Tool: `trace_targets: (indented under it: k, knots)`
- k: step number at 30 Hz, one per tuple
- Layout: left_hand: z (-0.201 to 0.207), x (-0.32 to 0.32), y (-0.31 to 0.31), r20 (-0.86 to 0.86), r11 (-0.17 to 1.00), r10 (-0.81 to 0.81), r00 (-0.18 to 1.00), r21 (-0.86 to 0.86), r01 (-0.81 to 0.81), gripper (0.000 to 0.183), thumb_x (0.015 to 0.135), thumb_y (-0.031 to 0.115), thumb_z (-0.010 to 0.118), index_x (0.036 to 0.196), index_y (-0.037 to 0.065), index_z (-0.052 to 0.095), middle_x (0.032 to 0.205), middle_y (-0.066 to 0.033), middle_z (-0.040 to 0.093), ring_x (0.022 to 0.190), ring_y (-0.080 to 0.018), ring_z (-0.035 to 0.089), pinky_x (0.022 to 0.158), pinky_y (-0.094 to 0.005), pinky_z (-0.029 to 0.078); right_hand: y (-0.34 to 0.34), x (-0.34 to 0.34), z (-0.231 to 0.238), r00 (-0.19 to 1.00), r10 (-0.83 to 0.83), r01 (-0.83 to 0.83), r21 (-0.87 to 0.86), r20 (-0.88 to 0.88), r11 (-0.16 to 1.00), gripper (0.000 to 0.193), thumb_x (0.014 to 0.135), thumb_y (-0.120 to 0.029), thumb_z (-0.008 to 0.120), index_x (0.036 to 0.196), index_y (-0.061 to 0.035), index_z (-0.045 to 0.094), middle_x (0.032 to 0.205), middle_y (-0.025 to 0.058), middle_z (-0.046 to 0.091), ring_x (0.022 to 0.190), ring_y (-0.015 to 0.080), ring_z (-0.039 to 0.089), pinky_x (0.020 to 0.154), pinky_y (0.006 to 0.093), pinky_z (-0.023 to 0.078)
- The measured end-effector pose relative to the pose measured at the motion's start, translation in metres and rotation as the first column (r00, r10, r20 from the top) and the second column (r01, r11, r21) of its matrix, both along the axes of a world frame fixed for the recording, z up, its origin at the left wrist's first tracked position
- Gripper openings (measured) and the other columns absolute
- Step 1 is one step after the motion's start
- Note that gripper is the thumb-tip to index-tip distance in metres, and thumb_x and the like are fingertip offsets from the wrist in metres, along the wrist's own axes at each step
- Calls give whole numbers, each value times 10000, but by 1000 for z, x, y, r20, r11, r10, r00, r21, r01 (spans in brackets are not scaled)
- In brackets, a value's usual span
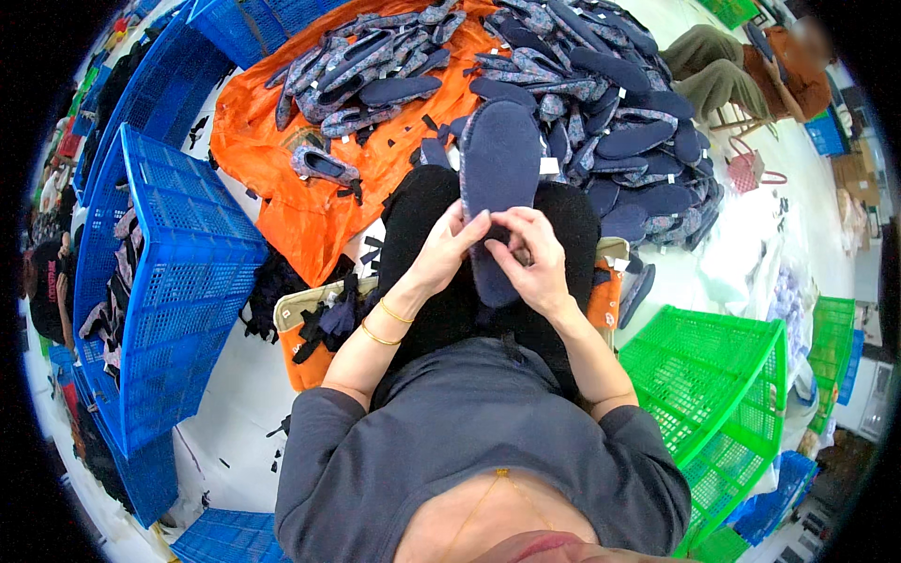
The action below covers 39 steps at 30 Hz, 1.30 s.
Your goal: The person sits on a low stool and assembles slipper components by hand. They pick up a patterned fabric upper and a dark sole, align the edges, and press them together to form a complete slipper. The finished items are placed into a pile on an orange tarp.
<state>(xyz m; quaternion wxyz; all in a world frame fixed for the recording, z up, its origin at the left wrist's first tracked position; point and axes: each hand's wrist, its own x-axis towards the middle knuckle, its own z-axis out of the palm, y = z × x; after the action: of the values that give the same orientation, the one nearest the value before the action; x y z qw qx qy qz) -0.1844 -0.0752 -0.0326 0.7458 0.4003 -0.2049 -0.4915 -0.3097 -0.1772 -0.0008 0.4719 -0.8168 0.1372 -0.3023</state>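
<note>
A slipper with a dark navy sole stands upright over my lap, its sole facing me. My left hand is closed on its left edge, thumb on the sole. My right hand is curled over the middle of the sole, with thumb and fingertips pinched together. A small dark patch shows at those fingertips; what they pinch is too small to make out. Beyond my knees lies a big heap of similar navy slippers, with more patterned slippers and a single one on an orange sheet.
Blue crates stand at my left, one with dark fabric inside. A green crate is close on my right. Dark scraps lie on an orange-and-beige seat beside my left thigh. Another person sits at the far right, holding a slipper.
</note>
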Motion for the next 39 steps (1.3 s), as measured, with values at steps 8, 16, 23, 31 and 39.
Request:
trace_targets:
  k: [8, 16, 23, 31, 39]
  knots:
    - [2, 12, -2, -251, 997, -63, 966, -52, 52, 448, 975, 301, 524, 1343, 61, 441, 1237, -86, 600, 1068, -212, 620, 922, -369, 511, -64, -18, 30, 957, -285, 286, 13, -53, 958, 374, 914, -129, 639, 1224, 51, 532, 942, 74, 594, 760, 177, 579, 700, 265, 469]
    - [4, 9, 5, -262, 995, -100, 960, -46, 91, 462, 948, 308, 584, 1302, 37, 460, 1156, -52, 623, 997, -125, 622, 886, -286, 508, -63, 5, 30, 985, -142, 119, 202, 102, 972, 255, 915, -79, 624, 1148, 12, 579, 976, 62, 632, 837, 93, 593, 748, 228, 477]
    - [10, 6, 7, -138, 996, -83, 987, 9, 85, 481, 939, 291, 605, 1299, 9, 452, 1197, -65, 603, 1053, -130, 597, 921, -289, 478, -78, 20, 53, 994, -55, 34, 206, 94, 978, 250, 910, -133, 659, 1088, 21, 572, 951, 60, 661, 838, 87, 607, 766, 230, 483]
    - [0, 7, 5, -217, 994, -97, 971, -63, 85, 498, 938, 273, 605, 1328, 15, 433, 1225, -66, 591, 1080, -132, 585, 948, -288, 462, -81, 11, 48, 989, 40, -97, 410, 144, 907, 240, 918, -84, 636, 1120, 10, 548, 1026, 46, 626, 901, 85, 600, 815, 230, 481]
    - [2, 10, 9, -229, 993, -109, 967, -73, 95, 506, 936, 275, 605, 1333, 14, 431, 1234, -69, 591, 1075, -129, 590, 944, -287, 467, -62, 20, 32, 976, 25, -130, 492, 215, 860, 225, 951, -94, 582, 1153, -7, 534, 961, 10, 616, 814, 42, 571, 714, 185, 454]
